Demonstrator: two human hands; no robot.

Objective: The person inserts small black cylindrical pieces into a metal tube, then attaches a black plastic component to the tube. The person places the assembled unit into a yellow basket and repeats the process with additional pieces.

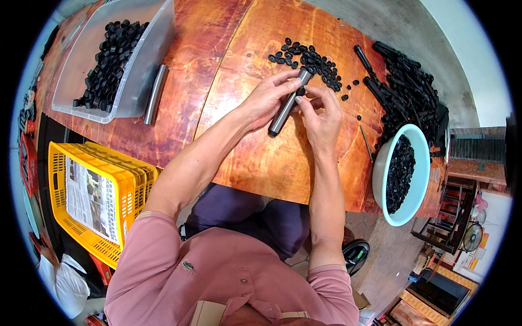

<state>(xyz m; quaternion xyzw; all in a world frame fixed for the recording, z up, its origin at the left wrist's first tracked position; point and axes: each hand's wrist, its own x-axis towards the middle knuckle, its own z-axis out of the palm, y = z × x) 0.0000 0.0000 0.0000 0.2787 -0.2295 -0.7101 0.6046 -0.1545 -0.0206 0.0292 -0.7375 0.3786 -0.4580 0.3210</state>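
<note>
Tube (282, 118) partly hidden by hands (266, 99), clear bin (155, 51) cut off above

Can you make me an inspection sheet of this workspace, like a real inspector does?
Surface: glossy reddish-brown wooden table, with a seam.
Job's things: grey metallic tube with black ends, held tilted; small black round pieces near its upper end.
Clutter: second tube beside a clear bin; heap of long black parts; pale blue bowl of dark bits; thin rod.
Hands: left hand grips the tube; right hand has fingertips at its side, exact grip unclear.
Cables: nothing seen.
Surroundings: yellow crate, fan.
</note>
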